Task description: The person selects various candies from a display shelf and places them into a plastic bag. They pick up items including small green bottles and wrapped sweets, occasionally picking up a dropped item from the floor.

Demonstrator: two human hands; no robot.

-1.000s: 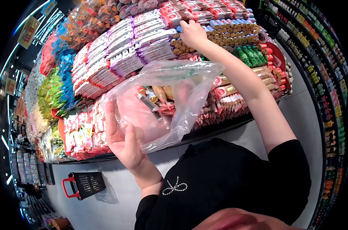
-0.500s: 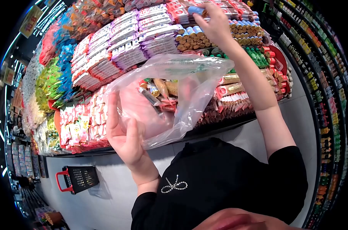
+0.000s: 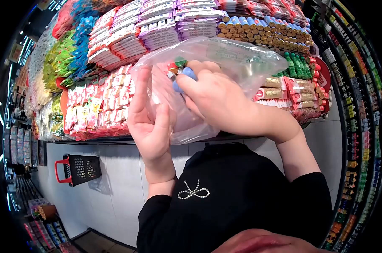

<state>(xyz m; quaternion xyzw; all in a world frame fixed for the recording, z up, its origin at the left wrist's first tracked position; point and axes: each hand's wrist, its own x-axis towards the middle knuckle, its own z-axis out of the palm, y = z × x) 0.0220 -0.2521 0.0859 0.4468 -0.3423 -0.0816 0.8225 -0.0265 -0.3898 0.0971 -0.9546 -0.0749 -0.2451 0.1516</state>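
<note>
A clear plastic bag (image 3: pixel 250 55) hangs with its mouth open in front of my chest. My left hand (image 3: pixel 151 128) holds up its left side, thumb and fingers spread against the plastic. In the mouth of the bag is my right hand (image 3: pixel 220 99), its fingers closed round blue-wrapped candies (image 3: pixel 184 78). Just beyond those fingertips, a green-wrapped candy (image 3: pixel 180 62) and a red-wrapped one show inside the bag. My right hand hides most of the other contents.
Behind the bag, a display holds stacked white-and-purple bars (image 3: pixel 159 33), gold-and-blue rolled candies (image 3: pixel 262 33), green-wrapped candies (image 3: pixel 296 65) and red-and-white packets (image 3: pixel 115 92). A black shopping basket (image 3: pixel 83 168) with a red handle stands on the floor at left. Stocked shelves (image 3: pixel 359 126) line the right.
My right hand has come down from the rolled candies at the top of the display into the bag, bringing blue-wrapped candies. My left hand still holds the bag. The view has shifted slightly.
</note>
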